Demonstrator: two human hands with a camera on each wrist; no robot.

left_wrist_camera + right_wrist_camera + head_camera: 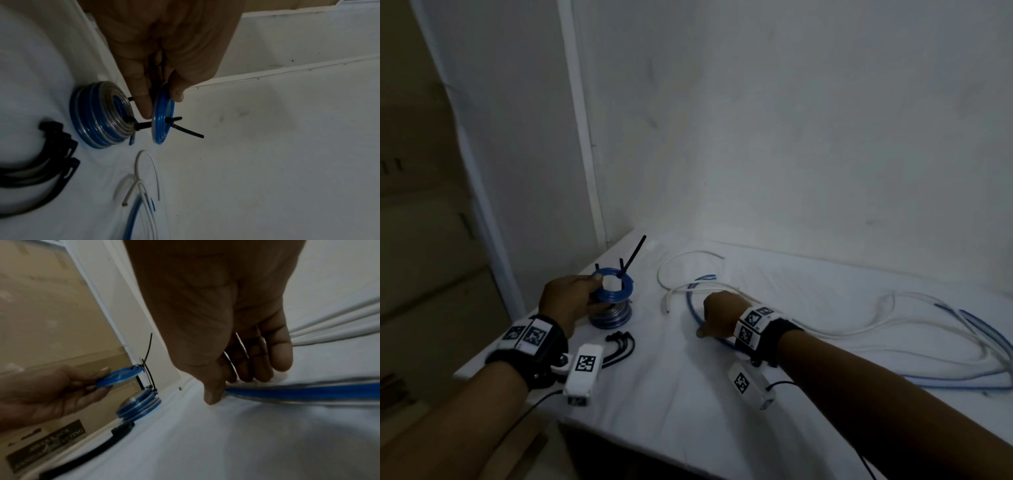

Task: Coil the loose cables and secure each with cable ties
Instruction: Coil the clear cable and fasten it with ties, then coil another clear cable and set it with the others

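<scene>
My left hand [582, 294] pinches a small flat blue coil [614, 282] [163, 120] bound with black cable ties, whose tails stick up. It holds that coil just above a stack of tied blue and grey coils [611, 317] [100, 115] on the white cloth. My right hand [717, 315] [236, 369] lies knuckles-up on the cloth to the right, fingers curled around loose cable. A thin white strand shows between the fingers. The loose blue cable [693, 315] [298, 391] runs out from under the thumb. Spare black cable ties [619, 346] [51, 162] lie in front of the stack.
A tangle of long white and blue cables [962, 342] trails off to the right across the cloth-covered table [722, 394]. White walls close the back and the left corner. The table's left edge drops off beside my left wrist, with cardboard boxes [414, 240] beyond.
</scene>
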